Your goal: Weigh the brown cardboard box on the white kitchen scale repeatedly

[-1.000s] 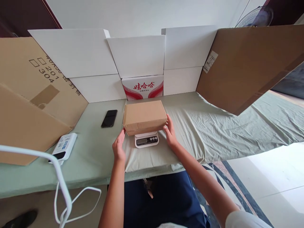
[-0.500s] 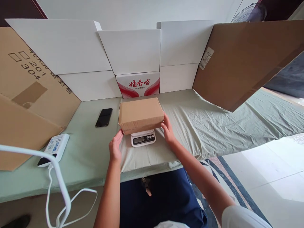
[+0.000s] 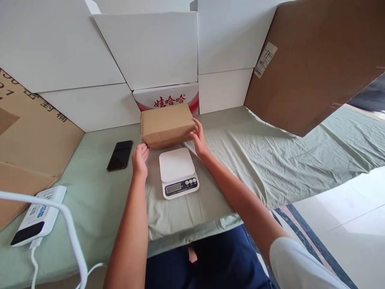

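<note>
Between my two hands is a brown cardboard box [image 3: 168, 122], closed, just behind a white kitchen scale [image 3: 177, 166]. My left hand [image 3: 140, 158] grips the box's near left corner with curled fingers. On the opposite side, my right hand [image 3: 199, 138] holds the right end, thumb at the front and fingers along the side. The scale's platform is bare, and its dark panel with a display and several buttons faces me. Whether the box's underside touches the cloth is hidden.
A black phone [image 3: 119, 155] lies left of the box. Farther left are a white power bank-like device [image 3: 40, 216] and a white cable [image 3: 70, 224]. White boxes [image 3: 147, 52] form a wall behind, with a large brown carton [image 3: 300, 68] at right. Green cloth [image 3: 228, 148] covers the table.
Both hands have moved the cardboard box off the scale and away from me, toward the white boxes. The scale's platform has come into sight. The view has tilted down.
</note>
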`<action>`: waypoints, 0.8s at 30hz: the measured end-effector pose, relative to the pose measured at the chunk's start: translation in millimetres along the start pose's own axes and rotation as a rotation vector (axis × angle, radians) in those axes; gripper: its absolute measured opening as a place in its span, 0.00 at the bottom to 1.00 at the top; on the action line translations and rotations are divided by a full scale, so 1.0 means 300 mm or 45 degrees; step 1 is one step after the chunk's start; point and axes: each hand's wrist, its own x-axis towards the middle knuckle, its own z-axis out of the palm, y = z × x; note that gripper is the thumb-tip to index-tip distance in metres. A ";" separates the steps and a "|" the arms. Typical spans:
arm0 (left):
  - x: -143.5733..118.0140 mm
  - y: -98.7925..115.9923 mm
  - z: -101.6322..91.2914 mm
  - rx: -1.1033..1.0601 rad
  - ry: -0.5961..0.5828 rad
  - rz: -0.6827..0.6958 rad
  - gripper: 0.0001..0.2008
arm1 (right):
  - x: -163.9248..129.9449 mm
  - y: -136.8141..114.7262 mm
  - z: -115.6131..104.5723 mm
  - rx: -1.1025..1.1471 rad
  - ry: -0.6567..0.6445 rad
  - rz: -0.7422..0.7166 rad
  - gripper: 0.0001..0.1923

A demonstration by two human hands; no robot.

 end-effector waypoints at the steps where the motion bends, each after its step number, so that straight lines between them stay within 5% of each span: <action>1: 0.012 -0.020 0.003 0.009 0.004 -0.017 0.28 | -0.001 0.027 0.005 0.016 0.012 0.037 0.37; 6: 0.024 -0.069 -0.014 0.058 0.022 -0.074 0.32 | -0.021 0.074 0.005 0.111 -0.014 0.123 0.35; 14: 0.048 -0.005 -0.082 -0.020 0.216 0.018 0.30 | -0.009 0.101 -0.039 0.033 0.192 0.205 0.38; 24: 0.032 -0.057 -0.031 0.007 -0.017 -0.070 0.35 | -0.019 0.082 -0.028 0.064 0.008 0.226 0.34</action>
